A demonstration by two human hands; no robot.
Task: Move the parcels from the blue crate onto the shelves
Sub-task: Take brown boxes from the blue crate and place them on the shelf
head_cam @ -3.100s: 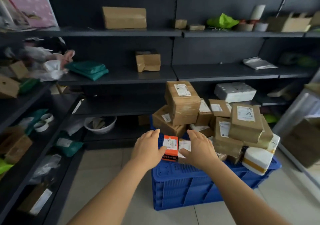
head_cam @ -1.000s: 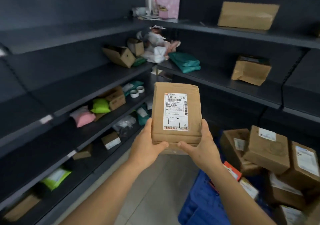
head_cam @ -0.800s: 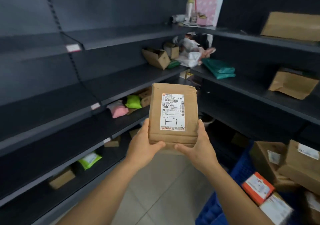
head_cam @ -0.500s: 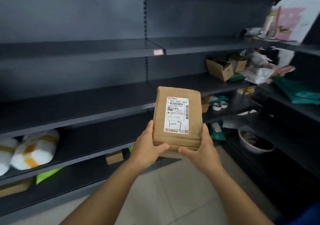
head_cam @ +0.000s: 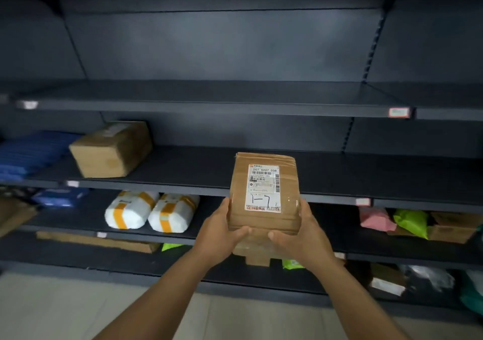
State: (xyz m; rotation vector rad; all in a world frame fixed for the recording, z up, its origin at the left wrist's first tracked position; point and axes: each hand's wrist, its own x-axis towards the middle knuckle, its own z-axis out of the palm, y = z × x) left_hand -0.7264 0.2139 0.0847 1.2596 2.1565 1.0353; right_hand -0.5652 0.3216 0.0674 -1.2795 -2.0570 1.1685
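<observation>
A brown cardboard parcel point(head_cam: 264, 190) with a white shipping label stands upright in front of me. My left hand point(head_cam: 222, 232) grips its lower left edge and my right hand point(head_cam: 298, 235) grips its lower right edge, thumbs on the front face. The parcel is in the air in front of the dark shelves point(head_cam: 261, 109), level with the second shelf board point(head_cam: 183, 167). The blue crate is out of view.
On the second shelf a brown box point(head_cam: 112, 149) sits at the left beside blue packets point(head_cam: 28, 154). Two white rolls with orange bands point(head_cam: 151, 213) lie on the shelf below. Pink and green bags point(head_cam: 392, 220) lie at the right. The pale floor point(head_cam: 78, 308) is beneath.
I have turned left from the crate to face this shelf wall, carrying the parcel in both hands. The grip on it is unchanged.
</observation>
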